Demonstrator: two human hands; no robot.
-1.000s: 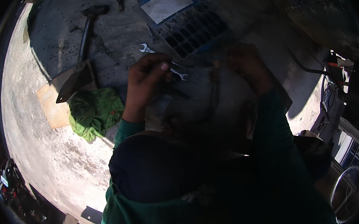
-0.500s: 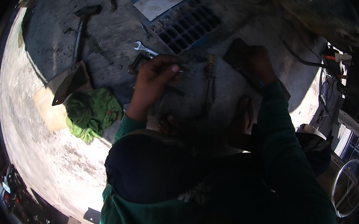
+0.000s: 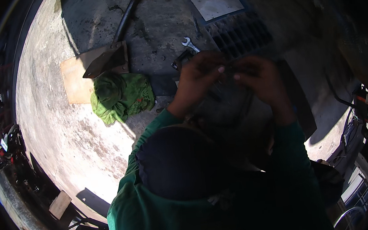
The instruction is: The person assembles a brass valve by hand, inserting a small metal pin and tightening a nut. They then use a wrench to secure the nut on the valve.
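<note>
My left hand and my right hand meet fingertip to fingertip above the shaded floor. Each is pinched closed; whatever lies between the fingers is too small and dark to make out. Just beyond my left hand, an open-ended wrench lies on the concrete, and a dark metal part rests close to it. Past the fingertips stands a compartment box with small dark cells and a blue edge. To the right of my right wrist lies a dark flat panel, partly hidden by that arm.
A green cloth lies left of my left forearm. Behind it a dark blade-shaped piece rests on a tan board, with a hammer farther off. Cables hang at the right, and a wood block sits lower left.
My right hand has left the dark panel and come over to my left hand, fingertips together. The whole view has shifted, so the floor items appear farther right.
</note>
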